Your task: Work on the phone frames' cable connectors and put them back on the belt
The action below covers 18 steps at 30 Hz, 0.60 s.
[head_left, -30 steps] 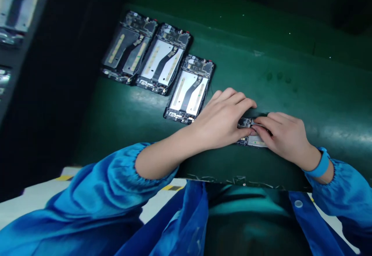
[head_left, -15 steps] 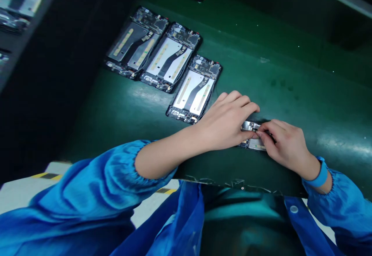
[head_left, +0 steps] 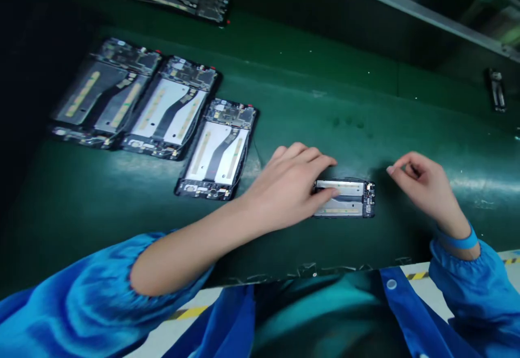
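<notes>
the left hand lies flat, pinning the near phone on the belt, while the right hand hovers just right, fingers loosely curled, empty.

Your left hand hides the near end of the phone frame; its small parts blur.

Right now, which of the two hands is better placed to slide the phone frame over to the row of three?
Left, probably. The left hand already rests on the phone frame on the row's side; the right hand hovers beside it, touching nothing.
</notes>
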### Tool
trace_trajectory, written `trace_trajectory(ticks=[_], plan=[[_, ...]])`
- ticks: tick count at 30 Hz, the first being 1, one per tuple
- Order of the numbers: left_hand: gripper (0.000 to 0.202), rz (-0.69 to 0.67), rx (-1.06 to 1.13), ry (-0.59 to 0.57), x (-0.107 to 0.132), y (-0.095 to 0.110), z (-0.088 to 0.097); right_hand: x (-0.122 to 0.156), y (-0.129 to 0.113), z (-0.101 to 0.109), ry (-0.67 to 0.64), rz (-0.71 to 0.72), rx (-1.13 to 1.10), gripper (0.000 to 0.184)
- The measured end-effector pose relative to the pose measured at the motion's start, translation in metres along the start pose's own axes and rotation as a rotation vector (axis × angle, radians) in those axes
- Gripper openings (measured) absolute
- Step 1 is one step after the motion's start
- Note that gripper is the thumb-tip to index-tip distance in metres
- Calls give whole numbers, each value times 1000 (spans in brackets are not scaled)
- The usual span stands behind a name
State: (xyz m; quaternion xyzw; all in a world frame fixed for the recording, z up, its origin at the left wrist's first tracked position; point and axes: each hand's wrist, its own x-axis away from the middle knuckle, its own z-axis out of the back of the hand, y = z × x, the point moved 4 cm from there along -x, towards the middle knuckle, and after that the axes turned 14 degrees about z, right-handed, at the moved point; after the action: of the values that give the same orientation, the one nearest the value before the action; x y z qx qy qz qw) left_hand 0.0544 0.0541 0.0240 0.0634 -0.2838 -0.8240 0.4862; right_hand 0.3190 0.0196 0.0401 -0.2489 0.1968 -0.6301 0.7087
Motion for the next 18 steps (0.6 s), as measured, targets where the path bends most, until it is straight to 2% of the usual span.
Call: trace_trajectory(ticks=[3, 6, 9, 13, 15, 18], plan=[[37, -90, -18, -4, -15, 29, -16, 16, -8, -18, -270, -43, -80, 36], [25, -159, -1, 45, -27, 45, -30, 19, -20, -28, -420, -17, 23, 34], [29, -210, 26, 105, -29, 46, -32, 14, -27, -31, -468, -10, 139, 34], [31, -268, 21, 119, -21, 40, -25, 9, -30, -30, -480, -10, 139, 33], [30, -272, 20, 112, -19, 39, -25, 7, -28, -29, -501, -37, 18, 34], [29, -281, 21, 127, -18, 40, -28, 6, -19, -31, -553, -185, -296, 34]])
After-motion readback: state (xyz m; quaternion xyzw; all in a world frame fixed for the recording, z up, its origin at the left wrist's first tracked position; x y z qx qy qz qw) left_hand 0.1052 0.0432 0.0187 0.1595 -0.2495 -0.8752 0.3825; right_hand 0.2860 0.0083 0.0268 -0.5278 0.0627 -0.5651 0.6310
